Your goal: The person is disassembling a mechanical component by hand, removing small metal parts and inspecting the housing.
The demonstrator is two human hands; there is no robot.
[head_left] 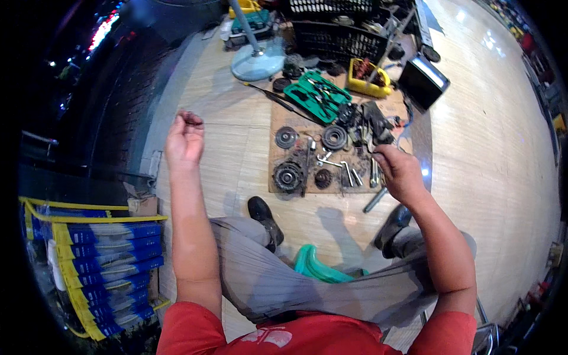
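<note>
My left hand (186, 142) is raised over the floor on the left, palm up, with dark-stained fingers loosely curled and nothing seen in it. My right hand (400, 173) is closed in a pinch at the lower end of a dark, crumpled rag (376, 119). Below both hands, a brown board (349, 188) on the floor carries greasy round machine parts: a ringed pulley (335, 137), a toothed clutch-like part (288, 176), a disc (286, 137) and a small gear (322, 178). Among them lie bent wrenches (348, 173) and a T-shaped tool (311, 145).
A green tool case (319, 96) lies unfolded behind the parts, beside a yellow bin (368, 79). Farther back stand black crates (337, 42), a round stand base (258, 60) and a dark screen-like panel (423, 83). A yellow rack (89, 220) with blue packages stands left; a green stool (316, 264) is below me.
</note>
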